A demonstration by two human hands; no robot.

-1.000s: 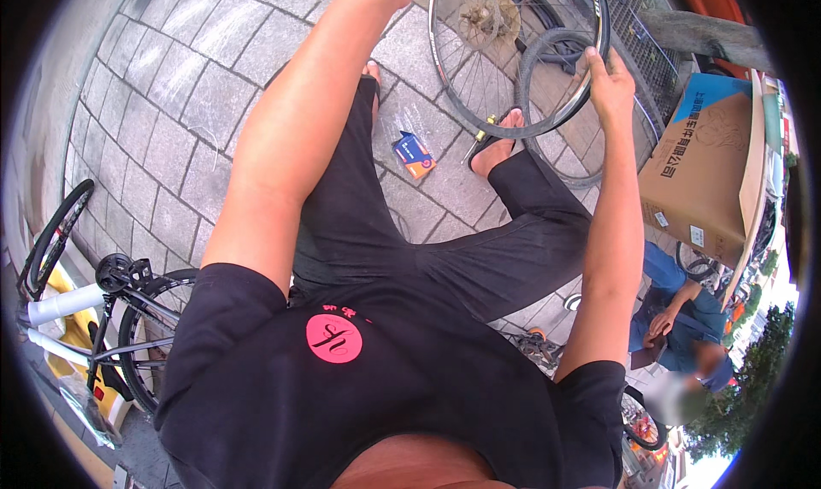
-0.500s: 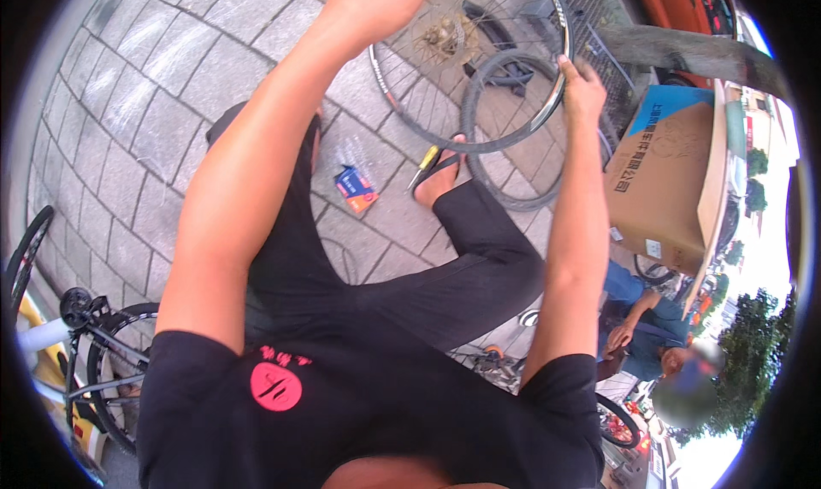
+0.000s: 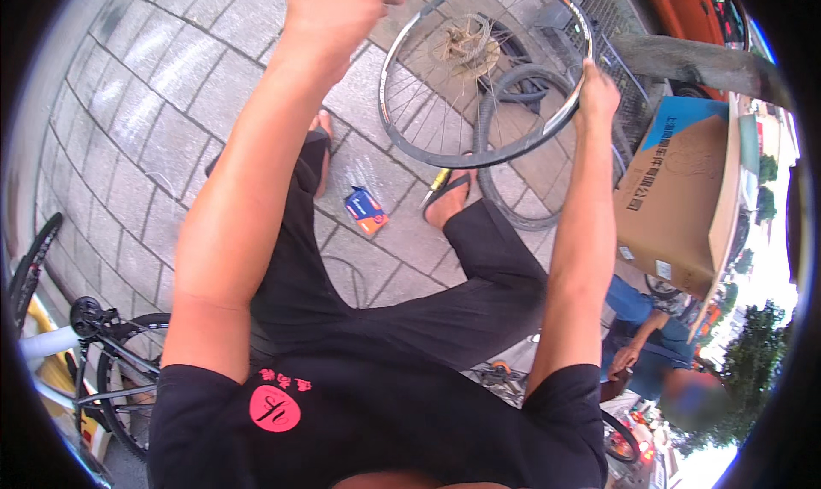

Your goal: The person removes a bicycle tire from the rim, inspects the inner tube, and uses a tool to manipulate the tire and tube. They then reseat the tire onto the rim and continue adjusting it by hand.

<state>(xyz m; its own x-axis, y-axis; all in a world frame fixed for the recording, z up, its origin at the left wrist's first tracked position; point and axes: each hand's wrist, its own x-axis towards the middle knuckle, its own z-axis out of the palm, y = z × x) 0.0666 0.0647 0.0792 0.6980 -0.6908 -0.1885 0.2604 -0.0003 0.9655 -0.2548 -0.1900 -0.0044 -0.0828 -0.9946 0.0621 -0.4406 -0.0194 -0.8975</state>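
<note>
A bicycle wheel (image 3: 522, 151) with thin spokes and a brake disc at its hub is held up in front of me, tilted over the pavement. My right hand (image 3: 598, 94) grips its rim on the right side. To the left of the wheel and apart from it, my left hand (image 3: 338, 14) is raised at the top edge. Its visible fingers are slightly bent and apart, with nothing seen in them. Below and behind the wheel, a loose black tyre (image 3: 522, 219) lies on the ground. A yellow-handled screwdriver (image 3: 439, 181) lies beside my sandalled foot.
A small blue and orange box (image 3: 366, 210) lies on the paving (image 3: 201, 87) between my legs. At right stand a large cardboard box (image 3: 671, 203) and a log (image 3: 693, 61). A person (image 3: 658, 339) sits at lower right. Bicycle parts (image 3: 107, 344) are at lower left.
My left hand has moved left, away from the wheel. The wheel has shifted right and tilted in my right hand, which keeps its grip on the rim.
</note>
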